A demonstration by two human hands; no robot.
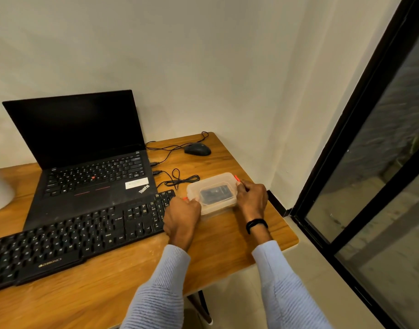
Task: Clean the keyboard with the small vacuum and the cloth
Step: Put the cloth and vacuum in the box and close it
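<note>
fingers [196,201] of the left hand [181,218] curled onto the near-left end of a translucent lidded plastic box [214,193], right hand [251,198] clamped on its opposite end by a red latch [237,178]. dark object inside, too blurred to name. box near the wooden table's [132,262] right edge, just beside the right end of the black zebronics keyboard [80,238] along the front edge. thinkpad laptop [89,162] open behind it; mouse [197,149] at the far right corner.
</note>
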